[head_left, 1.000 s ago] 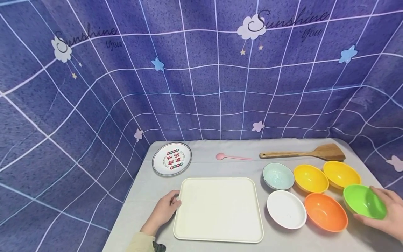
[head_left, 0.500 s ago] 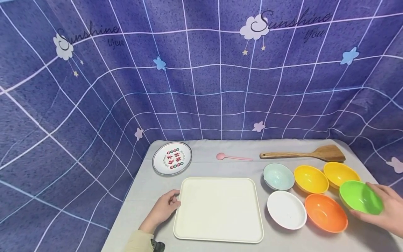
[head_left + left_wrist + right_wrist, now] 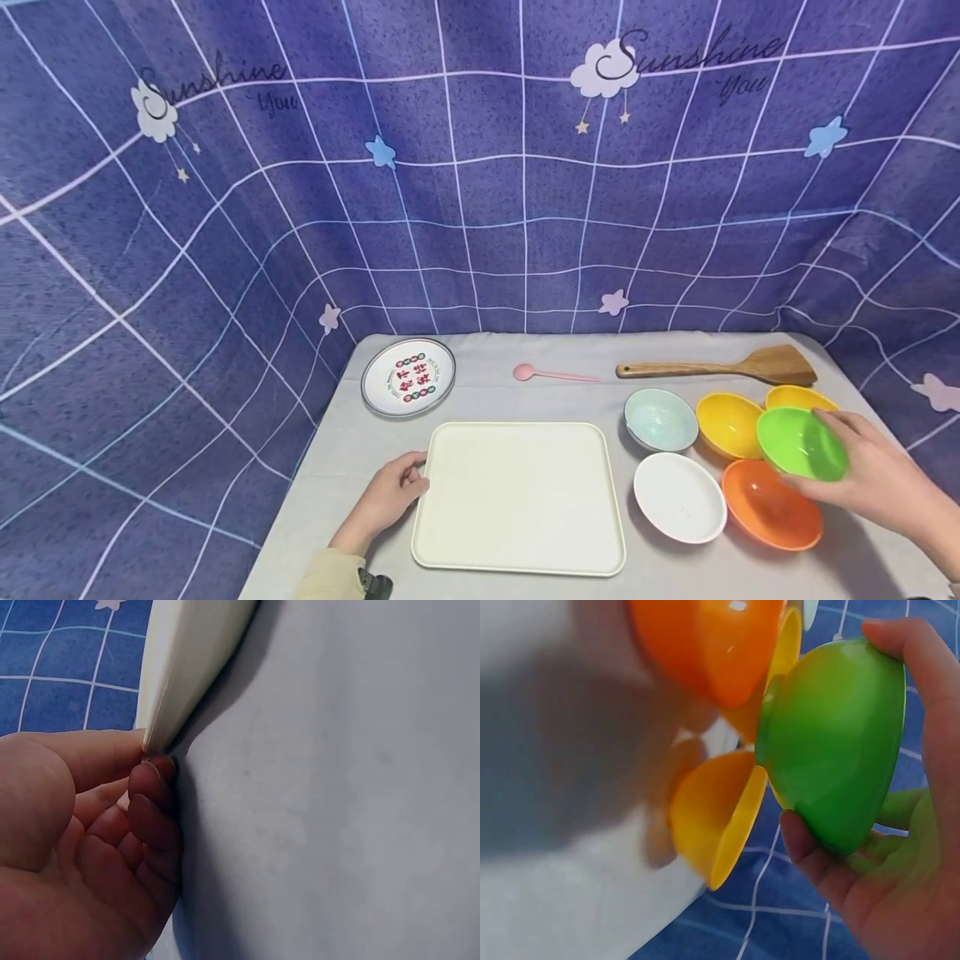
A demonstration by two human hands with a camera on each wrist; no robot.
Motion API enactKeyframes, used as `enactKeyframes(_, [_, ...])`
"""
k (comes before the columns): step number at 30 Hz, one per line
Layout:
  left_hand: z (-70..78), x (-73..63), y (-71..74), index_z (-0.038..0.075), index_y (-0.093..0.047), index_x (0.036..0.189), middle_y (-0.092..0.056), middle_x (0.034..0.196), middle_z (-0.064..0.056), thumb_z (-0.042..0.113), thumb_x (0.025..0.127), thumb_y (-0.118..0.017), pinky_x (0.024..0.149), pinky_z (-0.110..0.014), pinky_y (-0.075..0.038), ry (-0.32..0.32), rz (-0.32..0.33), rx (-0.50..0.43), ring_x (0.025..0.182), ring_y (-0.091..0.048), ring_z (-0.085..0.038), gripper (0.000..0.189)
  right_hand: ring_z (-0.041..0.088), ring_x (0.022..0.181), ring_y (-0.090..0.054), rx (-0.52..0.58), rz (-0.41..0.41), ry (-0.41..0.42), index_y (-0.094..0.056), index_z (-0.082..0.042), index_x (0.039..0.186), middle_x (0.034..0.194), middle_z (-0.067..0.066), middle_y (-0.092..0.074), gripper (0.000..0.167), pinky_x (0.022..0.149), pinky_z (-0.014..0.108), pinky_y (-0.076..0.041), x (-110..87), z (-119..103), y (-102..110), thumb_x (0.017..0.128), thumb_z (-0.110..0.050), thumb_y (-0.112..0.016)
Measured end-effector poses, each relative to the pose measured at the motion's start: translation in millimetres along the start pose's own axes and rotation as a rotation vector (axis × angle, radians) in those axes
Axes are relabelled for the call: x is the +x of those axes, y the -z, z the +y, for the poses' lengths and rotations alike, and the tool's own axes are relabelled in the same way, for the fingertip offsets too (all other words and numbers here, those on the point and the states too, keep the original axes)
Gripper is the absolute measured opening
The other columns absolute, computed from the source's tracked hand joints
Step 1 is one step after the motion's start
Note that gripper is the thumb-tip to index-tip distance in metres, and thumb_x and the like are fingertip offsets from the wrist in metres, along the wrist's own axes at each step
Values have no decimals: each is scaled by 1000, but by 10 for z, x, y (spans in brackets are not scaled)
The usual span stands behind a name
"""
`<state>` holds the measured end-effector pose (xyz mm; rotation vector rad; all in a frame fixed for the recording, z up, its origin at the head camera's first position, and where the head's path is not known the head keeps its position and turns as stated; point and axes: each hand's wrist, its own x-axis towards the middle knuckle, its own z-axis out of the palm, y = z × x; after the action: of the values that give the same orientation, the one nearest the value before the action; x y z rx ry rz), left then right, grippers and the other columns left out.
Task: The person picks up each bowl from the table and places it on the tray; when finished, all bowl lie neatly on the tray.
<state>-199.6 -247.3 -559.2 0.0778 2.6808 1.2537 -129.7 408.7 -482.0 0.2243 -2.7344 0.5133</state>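
My right hand (image 3: 873, 471) holds a green bowl (image 3: 801, 443) by its rim, raised above the orange bowl (image 3: 776, 512) and the yellow bowls. In the right wrist view, thumb and fingers span the green bowl (image 3: 840, 742) from opposite sides, its base facing the table. On the left, my left hand (image 3: 388, 498) pinches the near-left edge of a cream rectangular tray (image 3: 517, 500). The left wrist view has the tray's edge (image 3: 184, 667) between the thumb and curled fingers. One yellow bowl (image 3: 726, 425) is in plain sight; the other yellow bowl (image 3: 797, 397) is partly hidden behind the green one.
A white bowl (image 3: 678, 497) and a pale blue bowl (image 3: 660, 419) stand right of the tray. Along the back lie a wooden spatula (image 3: 780, 364) and a pink spoon (image 3: 525, 372). A printed plate (image 3: 408, 377) sits back left. Blue patterned curtain (image 3: 480, 208) surrounds the table.
My right hand has lifted the green bowl from the right end of the table and carried it left, over the other bowls. The left hand has stayed at the tray's edge.
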Motion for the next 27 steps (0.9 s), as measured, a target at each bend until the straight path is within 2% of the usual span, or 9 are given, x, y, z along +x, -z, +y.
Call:
enactKeyframes(5, [-11, -8, -4, 10, -64, 142, -58, 78, 1, 17, 98, -71, 67, -33, -45, 17, 6, -3, 70, -50, -17, 45, 54, 100, -57, 6, -18, 44, -51, 21, 134, 127, 38, -49, 113, 75, 65, -48, 192, -225, -23, 57, -44, -101])
enactKeyframes(11, [-30, -9, 1, 8, -62, 145, -57, 79, 1, 18, 98, -71, 68, -33, -46, 13, 16, 1, 71, -50, -17, 48, 56, 108, -56, 22, -83, 80, -50, 19, 138, 131, 38, -49, 115, 83, 70, -48, 441, -599, -116, 63, -53, -97])
enactKeyframes(19, [-25, -30, 2, 9, -60, 148, -52, 77, 1, 19, 100, -69, 71, -33, -45, -3, 12, 21, 72, -49, -16, 50, 54, 112, -60, 70, -181, 144, -47, 14, 146, 140, 36, -48, 116, 89, 68, -50, 761, -1137, -300, 69, -62, -91])
enactKeyframes(22, [-18, -37, 4, 9, -60, 148, -52, 76, 1, 19, 100, -70, 69, -33, -45, -2, 10, 23, 71, -48, -16, 50, 51, 110, -62, 88, -215, 175, -46, 13, 147, 142, 36, -47, 116, 88, 65, -52, 870, -1312, -387, 71, -62, -90])
enactKeyframes(27, [-16, -29, 12, 9, -59, 149, -51, 75, 1, 20, 100, -70, 72, -34, -45, -8, 5, 20, 71, -48, -16, 51, 42, 105, -63, 115, -223, 221, -48, 11, 147, 140, 34, -51, 112, 82, 57, -56, 1028, -1553, -564, 69, -55, -93])
